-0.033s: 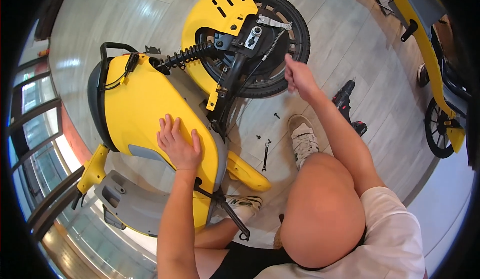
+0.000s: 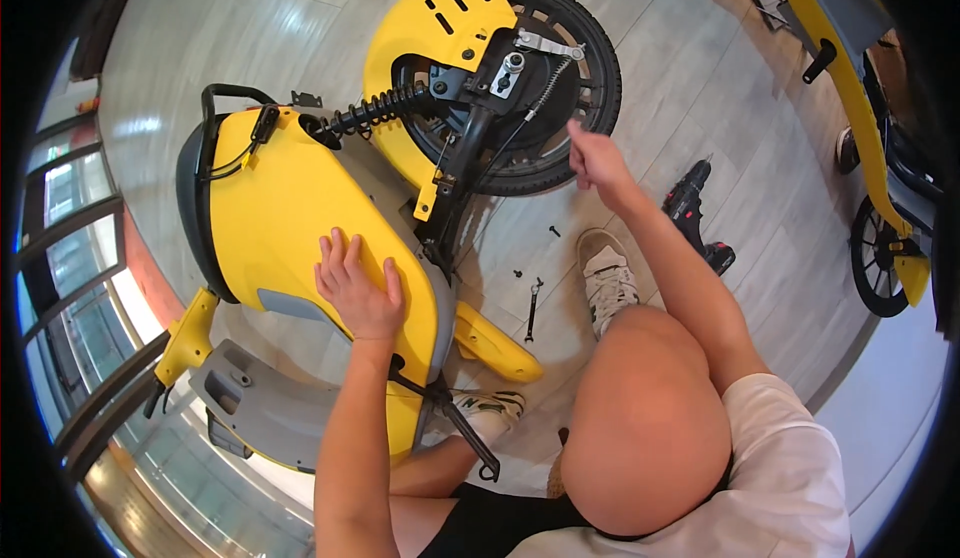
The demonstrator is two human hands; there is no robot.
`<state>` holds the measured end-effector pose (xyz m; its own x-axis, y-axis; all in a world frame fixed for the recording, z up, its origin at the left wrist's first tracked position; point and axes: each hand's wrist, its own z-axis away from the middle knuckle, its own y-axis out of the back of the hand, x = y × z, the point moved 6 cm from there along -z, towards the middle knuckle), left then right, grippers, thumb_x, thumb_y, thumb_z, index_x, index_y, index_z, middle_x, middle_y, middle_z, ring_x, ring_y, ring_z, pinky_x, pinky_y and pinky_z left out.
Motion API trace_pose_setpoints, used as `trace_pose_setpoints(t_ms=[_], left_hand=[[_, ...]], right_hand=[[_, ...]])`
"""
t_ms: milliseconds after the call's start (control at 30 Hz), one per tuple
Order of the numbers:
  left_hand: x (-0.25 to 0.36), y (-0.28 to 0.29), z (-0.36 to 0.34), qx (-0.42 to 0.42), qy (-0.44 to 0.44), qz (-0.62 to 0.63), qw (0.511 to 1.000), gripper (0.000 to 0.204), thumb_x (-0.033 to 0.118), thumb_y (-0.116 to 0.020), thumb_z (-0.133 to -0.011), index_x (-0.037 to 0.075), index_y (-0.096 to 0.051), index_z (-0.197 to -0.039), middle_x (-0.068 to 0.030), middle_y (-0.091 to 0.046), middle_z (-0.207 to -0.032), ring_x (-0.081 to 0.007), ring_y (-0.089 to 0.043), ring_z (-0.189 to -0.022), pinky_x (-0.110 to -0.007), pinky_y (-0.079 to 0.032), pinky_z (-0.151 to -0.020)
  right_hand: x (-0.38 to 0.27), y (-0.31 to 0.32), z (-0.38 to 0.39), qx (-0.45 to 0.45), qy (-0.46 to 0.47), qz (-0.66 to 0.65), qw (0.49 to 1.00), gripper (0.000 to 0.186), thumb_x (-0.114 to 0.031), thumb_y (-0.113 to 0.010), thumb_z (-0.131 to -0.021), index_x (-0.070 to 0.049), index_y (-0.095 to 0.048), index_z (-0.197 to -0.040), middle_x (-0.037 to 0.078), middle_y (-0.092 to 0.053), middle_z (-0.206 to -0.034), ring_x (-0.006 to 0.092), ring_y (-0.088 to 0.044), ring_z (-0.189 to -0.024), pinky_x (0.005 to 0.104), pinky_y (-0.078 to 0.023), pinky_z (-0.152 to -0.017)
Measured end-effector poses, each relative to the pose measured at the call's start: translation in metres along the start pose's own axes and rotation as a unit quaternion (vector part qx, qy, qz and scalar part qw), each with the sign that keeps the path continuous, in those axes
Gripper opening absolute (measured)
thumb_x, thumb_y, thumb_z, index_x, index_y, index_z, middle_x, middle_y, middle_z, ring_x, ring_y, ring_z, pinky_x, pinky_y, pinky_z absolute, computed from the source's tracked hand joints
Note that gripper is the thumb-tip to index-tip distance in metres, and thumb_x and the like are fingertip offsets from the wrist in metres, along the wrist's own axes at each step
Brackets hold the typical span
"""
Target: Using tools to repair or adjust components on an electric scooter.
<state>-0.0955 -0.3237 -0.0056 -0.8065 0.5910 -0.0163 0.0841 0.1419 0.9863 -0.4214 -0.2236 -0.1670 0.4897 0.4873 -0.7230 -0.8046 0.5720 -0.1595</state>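
My left hand (image 2: 355,288) lies with fingers spread on the yellow body (image 2: 260,188) of a scooter tipped on its side. My right hand (image 2: 600,168) is raised near the lower right of the rear wheel (image 2: 590,58), fingers curled; whatever they might hold is hidden. Above it are the yellow fender (image 2: 450,8), the black coil shock (image 2: 375,108) and a silver lever (image 2: 545,46) with a spring cable. On the floor below lie a black cordless drill (image 2: 685,203), a small bolt (image 2: 554,231) and a dark wrench (image 2: 533,308).
A long yellow part (image 2: 500,348) lies beside the scooter body near my feet. The yellow handlebar piece (image 2: 185,338) is at the left. A second yellow scooter (image 2: 850,68) stands along the right. Glass panes (image 2: 80,258) line the far left edge.
My right hand has shifted slightly downward. My left hand stays on the yellow body.
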Motion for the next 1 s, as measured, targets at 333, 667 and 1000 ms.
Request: trace_pose_setpoints(t_ms=[333, 667, 1000], left_hand=[[0.002, 0.001, -0.003, -0.004, 0.001, 0.007, 1.000, 0.047, 0.027, -0.057, -0.085, 0.005, -0.047, -0.126, -0.0168, -0.040, -0.142, -0.0349, -0.030, -0.136, -0.048, -0.020, -0.109], [0.006, 0.001, -0.002, 0.006, -0.008, -0.003, 1.000, 0.050, 0.027, -0.057, -0.086, 0.004, -0.045, -0.128, -0.0167, -0.040, -0.142, -0.0356, -0.031, -0.136, -0.050, -0.020, -0.109], [0.003, 0.000, 0.001, 0.003, -0.009, -0.024, 1.000, 0.051, 0.027, -0.057, -0.086, 0.003, -0.045, -0.129, -0.0168, -0.040, -0.142, -0.0358, -0.030, -0.136, -0.049, -0.019, -0.109]], right_hand=[[0.036, 0.017, 0.009, -0.073, 0.083, 0.243, 0.964, 0.041, -0.037, -0.066, -0.085, -0.003, -0.061, -0.062, 0.001, -0.056, -0.055, 0.0116, -0.051, -0.050, 0.0281, -0.040, -0.050], [0.080, 0.040, -0.021, -0.177, -0.013, 0.306, 0.935, 0.027, -0.026, -0.068, -0.080, 0.001, -0.067, -0.084, 0.007, -0.066, -0.072, 0.0155, -0.060, -0.061, 0.0316, -0.048, -0.056], [0.099, 0.041, -0.027, -0.197, -0.043, 0.285, 0.937, 0.029, -0.023, -0.069, -0.080, 0.001, -0.066, -0.097, 0.007, -0.068, -0.077, 0.0155, -0.063, -0.065, 0.0304, -0.051, -0.058]])
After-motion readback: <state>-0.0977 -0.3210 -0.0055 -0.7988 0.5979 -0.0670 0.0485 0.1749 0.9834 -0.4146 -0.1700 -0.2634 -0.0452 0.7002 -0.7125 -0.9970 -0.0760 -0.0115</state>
